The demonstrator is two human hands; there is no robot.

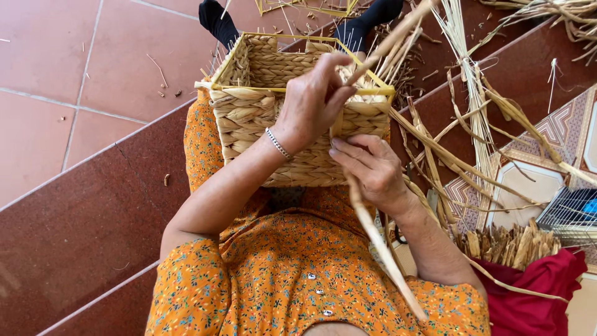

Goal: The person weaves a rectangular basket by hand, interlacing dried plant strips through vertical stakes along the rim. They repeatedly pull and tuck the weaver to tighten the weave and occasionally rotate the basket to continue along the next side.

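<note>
Reddish-brown tiled steps (pixel 74 205) run diagonally under the seated person, who wears an orange flowered dress (pixel 292 274) and holds a square basket of woven pale straw on a yellow wire frame (pixel 249 118) on the lap, its open mouth turned away toward the feet in black socks (pixel 217 22). Over the basket's near rim the left hand (pixel 314 102) curls, thumb and fingers pinched on a long flat tan straw strand (pixel 398 37) that rises toward the upper right; a silver bracelet (pixel 278 144) circles that wrist. Just below it, the right hand (pixel 373 171) lies against the basket's near wall, fingers half bent and pressed to the weave, gripping another flat strand (pixel 379 242) that runs down across the dress toward the bottom edge. The two hands are nearly touching. Loose dry straw stems (pixel 472 118) lie spread on the step at the right, beside a bundle of short cut straw ends (pixel 510 242), a red cloth (pixel 535 292) and a wire rack (pixel 572 214) cut off by the frame edge. The left hand hides the spot where the strands enter the rim, and the basket's inside and far wall are hard to make out behind the upright stakes.
</note>
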